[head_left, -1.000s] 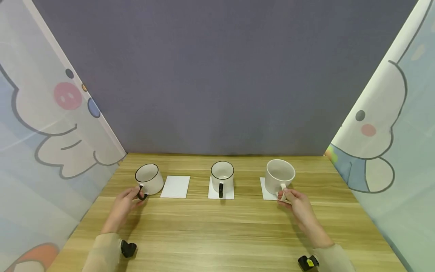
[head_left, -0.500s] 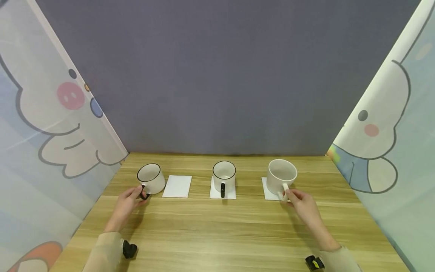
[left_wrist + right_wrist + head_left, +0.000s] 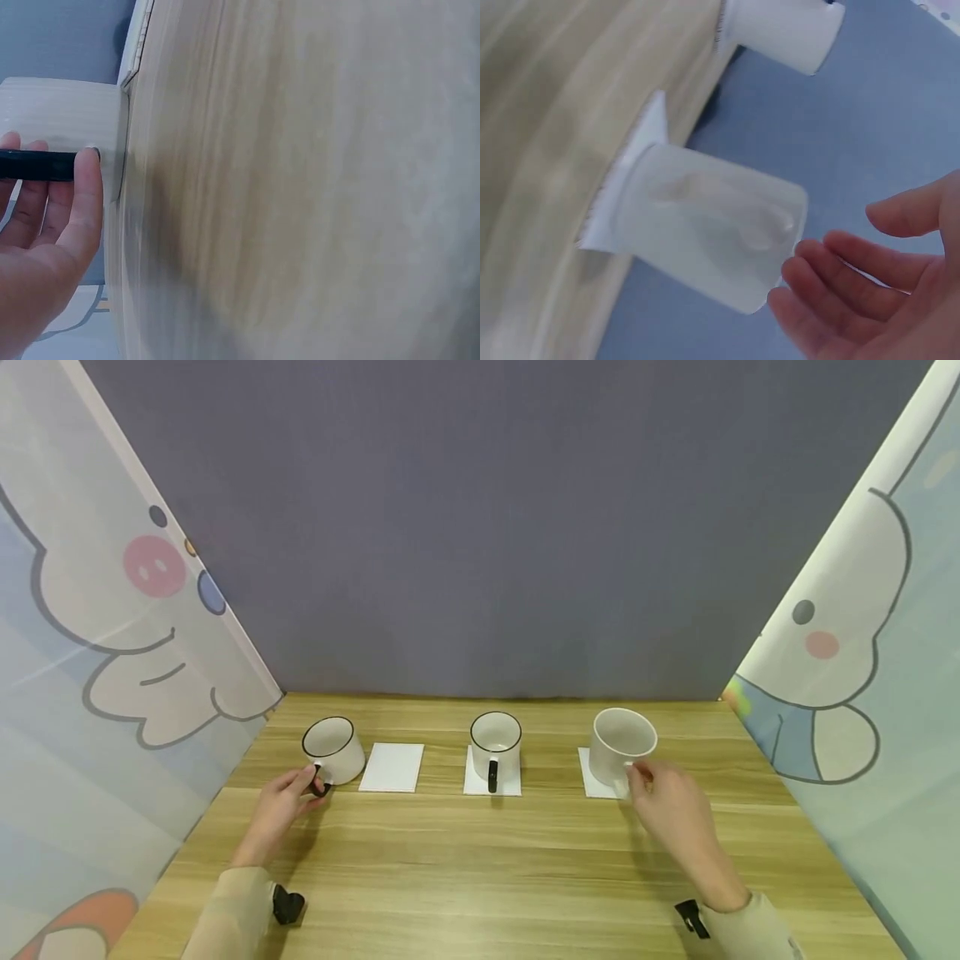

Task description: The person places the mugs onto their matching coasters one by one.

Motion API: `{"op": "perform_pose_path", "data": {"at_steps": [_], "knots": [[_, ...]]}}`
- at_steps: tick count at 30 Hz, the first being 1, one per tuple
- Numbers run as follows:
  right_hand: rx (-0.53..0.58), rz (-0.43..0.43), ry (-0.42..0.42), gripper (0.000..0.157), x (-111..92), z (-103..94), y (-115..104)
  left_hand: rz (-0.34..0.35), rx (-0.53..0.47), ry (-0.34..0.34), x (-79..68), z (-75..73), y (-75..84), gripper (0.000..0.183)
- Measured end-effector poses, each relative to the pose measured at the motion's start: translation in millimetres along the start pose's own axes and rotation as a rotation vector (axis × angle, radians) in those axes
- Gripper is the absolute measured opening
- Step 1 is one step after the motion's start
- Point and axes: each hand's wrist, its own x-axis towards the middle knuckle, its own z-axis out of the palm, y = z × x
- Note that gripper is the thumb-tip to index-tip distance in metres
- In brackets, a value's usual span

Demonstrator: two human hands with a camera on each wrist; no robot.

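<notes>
My left hand (image 3: 277, 806) pinches the black handle (image 3: 37, 165) of a white mug (image 3: 343, 762) with a dark rim. That mug stands on the bare wood, just left of a white square coaster (image 3: 392, 768). On the right, a larger plain white mug (image 3: 613, 760) stands upright on another white coaster (image 3: 591, 785), its white handle facing front right. My right hand (image 3: 678, 810) is close to that handle; in the right wrist view its fingers are loosely bent, apart from the handle (image 3: 727, 202) and near the rim, holding nothing.
A second black-rimmed white mug (image 3: 497, 764) stands on a coaster (image 3: 471, 783) mid-table, its black handle facing front. The wooden table (image 3: 465, 877) ends at a grey panel (image 3: 495, 527) behind. Printed cartoon sheets (image 3: 60, 693) flank both sides.
My right hand has let go of the larger mug's handle and shifted slightly up and right. My left hand keeps its pinch on the black handle, and the mugs stay put.
</notes>
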Motion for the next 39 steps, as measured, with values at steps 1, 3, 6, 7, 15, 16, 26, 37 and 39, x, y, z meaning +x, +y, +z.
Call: {"op": "perform_pose_path", "data": {"at_steps": [1, 3, 6, 7, 15, 16, 26, 37, 39], "knots": [[0.013, -0.016, 0.009, 0.021, 1.4, -0.4, -3.0, 0.003, -0.003, 0.007, 0.2, 0.5, 0.1, 0.046], [0.038, -0.043, 0.029, 0.02, 4.2, -0.7, -9.1, 0.009, -0.007, 0.016, 0.7, 1.3, 0.3, 0.045], [0.074, -0.062, 0.061, 0.018, 9.1, -0.3, -17.9, 0.004, -0.015, 0.023, 0.6, 2.3, 0.9, 0.045], [0.083, -0.065, 0.07, 0.018, 10.7, -0.2, -20.7, -0.001, -0.017, 0.022, 0.6, 2.2, 1.2, 0.045], [0.205, -0.095, 0.082, 0.017, 24.3, 2.8, -39.0, -0.041, -0.026, -0.007, 1.0, -0.6, 5.2, 0.043], [0.227, -0.107, 0.088, 0.016, 25.7, 3.5, -40.8, -0.048, -0.027, -0.008, 1.1, -0.9, 5.6, 0.043], [0.414, -0.197, 0.111, 0.012, 35.8, 15.4, -60.4, -0.05, -0.028, -0.011, 1.8, 1.3, 6.5, 0.041], [0.524, -0.307, 0.148, 0.015, 45.8, 30.6, -85.8, -0.083, 0.005, 0.007, -0.1, 4.8, 8.5, 0.045], [0.549, -0.297, 0.133, 0.016, 47.7, 31.0, -91.5, -0.085, 0.0, 0.016, -0.4, 5.8, 8.8, 0.044]]}}
